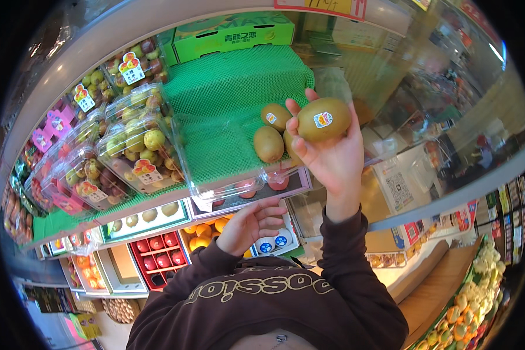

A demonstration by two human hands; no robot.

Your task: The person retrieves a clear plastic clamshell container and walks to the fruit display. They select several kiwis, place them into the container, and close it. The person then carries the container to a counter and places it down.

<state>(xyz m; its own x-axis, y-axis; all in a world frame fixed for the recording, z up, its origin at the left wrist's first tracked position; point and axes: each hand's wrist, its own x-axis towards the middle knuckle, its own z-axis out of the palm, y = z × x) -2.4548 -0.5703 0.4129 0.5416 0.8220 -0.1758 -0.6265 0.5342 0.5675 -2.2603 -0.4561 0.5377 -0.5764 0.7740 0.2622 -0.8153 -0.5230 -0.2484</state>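
A brown kiwifruit (324, 120) with a small sticker rests in my right hand (330, 157), whose palm faces up and whose fingers curl round the fruit's left side. Just left of that hand, more kiwifruit (268, 144) lie on a green mesh liner (218, 131); one is partly hidden by the hand. My left hand (250, 224) is held lower, in front of my chest, its fingers apart and nothing in it. An open, clear plastic clamshell container (190, 175) stretches along the liner's near edge, between the packed fruit and the loose kiwifruit.
Clear boxes of green and brown jujubes (146, 153) are stacked on the left. A green cardboard box (234, 37) stands behind the liner. Boxed red apples (162, 258) and oranges (203, 232) sit lower down. A transparent panel (389, 105) rises at the right.
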